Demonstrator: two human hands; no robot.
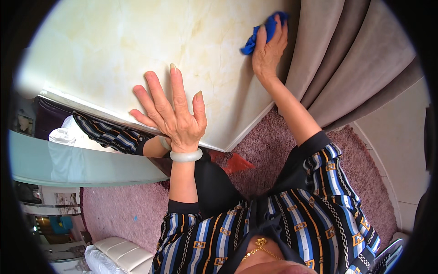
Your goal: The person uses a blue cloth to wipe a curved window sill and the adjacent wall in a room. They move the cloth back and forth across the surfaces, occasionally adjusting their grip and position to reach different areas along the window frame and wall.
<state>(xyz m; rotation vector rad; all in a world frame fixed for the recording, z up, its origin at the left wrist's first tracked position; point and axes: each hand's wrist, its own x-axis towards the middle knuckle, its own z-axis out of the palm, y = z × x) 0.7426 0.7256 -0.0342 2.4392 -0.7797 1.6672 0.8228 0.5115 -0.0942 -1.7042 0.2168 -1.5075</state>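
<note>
In the head view my right hand (270, 51) grips a bunched blue cloth (267, 32) and presses it against a cream marbled wall panel (212, 44), close to its right-hand edge. My left hand (171, 106) is spread near the panel's lower edge, fingers apart, holding nothing; whether its palm touches the surface I cannot tell. A pale bangle (186, 156) circles my left wrist. Part of the cloth is hidden behind the right fingers.
Grey-brown curtains (328, 61) hang beside my right arm. At left are a mirror (95, 137) reflecting my sleeve and a pale glass shelf (102, 167). A mauve carpet (260, 137) covers floor below, with a cream padded seat (123, 253) at lower left.
</note>
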